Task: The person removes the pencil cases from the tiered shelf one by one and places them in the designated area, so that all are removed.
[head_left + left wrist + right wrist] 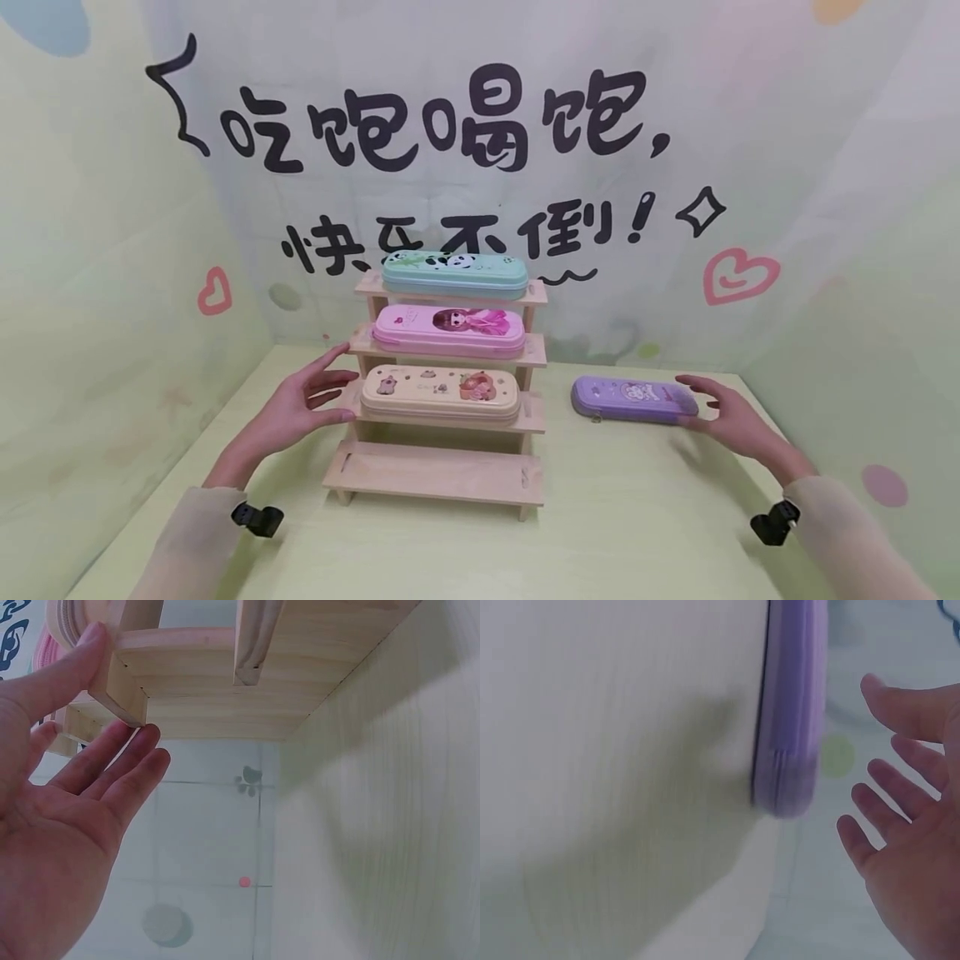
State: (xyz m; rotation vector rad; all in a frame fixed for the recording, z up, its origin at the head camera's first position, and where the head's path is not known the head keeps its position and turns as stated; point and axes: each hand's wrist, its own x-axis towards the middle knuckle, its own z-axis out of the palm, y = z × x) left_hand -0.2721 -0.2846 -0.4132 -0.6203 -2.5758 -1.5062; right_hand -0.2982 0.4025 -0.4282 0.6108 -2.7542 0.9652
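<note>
At the left end of a stepped wooden rack (431,471) is my left hand (296,404). Its thumb and fingertips reach the shelf ends, fingers fairly straight, as the left wrist view also shows. Three zipped pencil cases lie on the rack: a mint panda one (457,275) on top, a pink one (450,332) below it, and a cream one (440,393) on the third shelf. A purple pencil case (626,398) lies flat on the table to the rack's right. My right hand (731,417) is spread beside its right end; the right wrist view shows a gap between fingers and case (791,735).
The rack's lowest shelf holds no case. The pale table (622,508) extends in front of the rack. Printed cloth walls (480,192) with black lettering stand behind and on both sides. A black wrist camera is strapped over each sleeve.
</note>
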